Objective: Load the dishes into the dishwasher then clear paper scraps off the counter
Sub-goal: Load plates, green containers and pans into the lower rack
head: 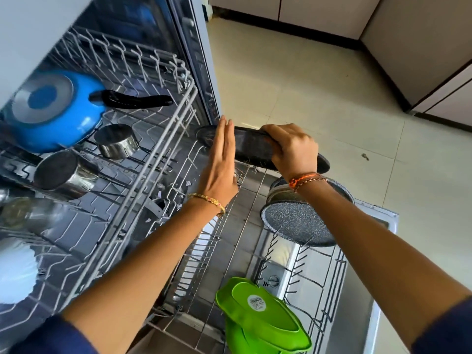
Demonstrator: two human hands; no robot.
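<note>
1. Nearest to me, a green plastic dish [258, 315] lies upside down in the lower rack [329, 274], with a round label on its base.
2. Further along the same rack, two speckled grey pans [296, 221] stand on edge between the prongs.
3. My right hand [293, 149] reaches over them, fingers curled over the top edge of a dark, flat, round pan [250, 146]. The pan is held on edge above the far end of the lower rack.
4. My left hand [222, 164] is flat, fingers straight and together, just beside the pan's face; I cannot tell whether it touches.
5. Both forearms extend forward, wrists with bracelets.
6. On the left, the upper rack [143, 159] carries an inverted blue saucepan [53, 111] and steel cups [117, 141].
</note>
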